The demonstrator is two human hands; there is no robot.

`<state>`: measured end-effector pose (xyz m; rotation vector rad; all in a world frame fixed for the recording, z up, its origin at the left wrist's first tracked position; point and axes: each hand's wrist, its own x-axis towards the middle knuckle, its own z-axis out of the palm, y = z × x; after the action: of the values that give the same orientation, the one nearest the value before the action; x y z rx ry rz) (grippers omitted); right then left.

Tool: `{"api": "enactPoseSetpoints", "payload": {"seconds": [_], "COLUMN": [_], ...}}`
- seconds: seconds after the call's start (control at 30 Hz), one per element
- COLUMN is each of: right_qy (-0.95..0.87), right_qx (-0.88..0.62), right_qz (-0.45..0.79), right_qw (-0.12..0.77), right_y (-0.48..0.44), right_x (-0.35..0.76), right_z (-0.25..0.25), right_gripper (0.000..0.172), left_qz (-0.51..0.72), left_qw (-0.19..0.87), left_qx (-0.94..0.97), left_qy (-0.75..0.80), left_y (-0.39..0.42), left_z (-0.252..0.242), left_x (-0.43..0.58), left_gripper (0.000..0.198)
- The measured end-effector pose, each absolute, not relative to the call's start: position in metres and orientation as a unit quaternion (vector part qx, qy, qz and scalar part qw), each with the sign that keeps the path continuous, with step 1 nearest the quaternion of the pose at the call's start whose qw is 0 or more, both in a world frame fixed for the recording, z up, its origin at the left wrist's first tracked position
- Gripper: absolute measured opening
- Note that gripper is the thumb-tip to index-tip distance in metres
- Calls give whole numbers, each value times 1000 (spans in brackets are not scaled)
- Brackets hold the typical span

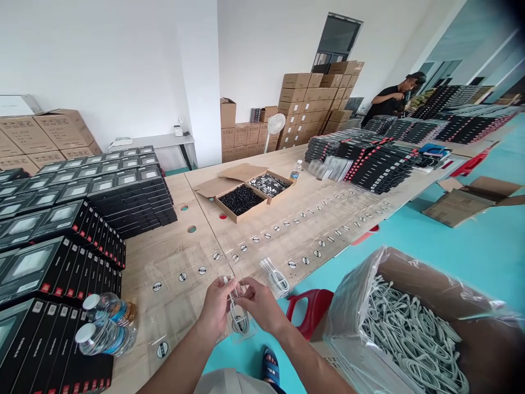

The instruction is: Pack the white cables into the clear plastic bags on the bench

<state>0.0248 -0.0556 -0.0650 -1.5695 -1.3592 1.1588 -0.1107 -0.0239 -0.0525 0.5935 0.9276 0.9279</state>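
Close to the table's front edge, my left hand (216, 307) is closed around a coiled white cable (238, 323). The cable sits in or against a clear plastic bag (250, 332) with a round black-and-white sticker; which of the two I cannot tell. My right hand (261, 306) pinches the bag's upper edge beside the left fingers. Just right of my hands, another coiled white cable (279, 279) lies on the table in clear plastic. Rows of flat clear bags with round stickers (202, 270) run along the tabletop.
A lined carton (369, 262) of loose cables (410, 334) stands right, beside a red stool (315, 312). Bottles (107, 339) and stacked black boxes (61, 339) are left. An open carton (241, 201) holds small black parts. A person (389, 101) works far right.
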Motion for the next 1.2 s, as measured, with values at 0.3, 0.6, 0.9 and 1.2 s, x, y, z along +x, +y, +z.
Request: {"api": "enactPoseSetpoints", "payload": {"seconds": [0.3,0.6,0.9,1.2], "right_qy": [-373,-361,-375,-370], "right_qx": [-516,-558,-567,-675], "right_qz": [587,529,556,499], "right_qw": [501,529,478,398], "right_y": [-51,-51,-57,-109], "right_x": [31,36,42,83], "right_z": [-79,-69,-73,-104], "right_gripper": [46,43,42,55], "left_qz": [435,284,270,284], "left_qw": [741,689,747,725], "left_qx": [288,472,400,297], "left_qy": [423,471,457,553], "left_y": [-4,-32,-35,-34], "left_z": [-43,-26,-45,-129], "left_x": [-113,-106,-110,-91], "left_gripper": [49,45,43,38]}}
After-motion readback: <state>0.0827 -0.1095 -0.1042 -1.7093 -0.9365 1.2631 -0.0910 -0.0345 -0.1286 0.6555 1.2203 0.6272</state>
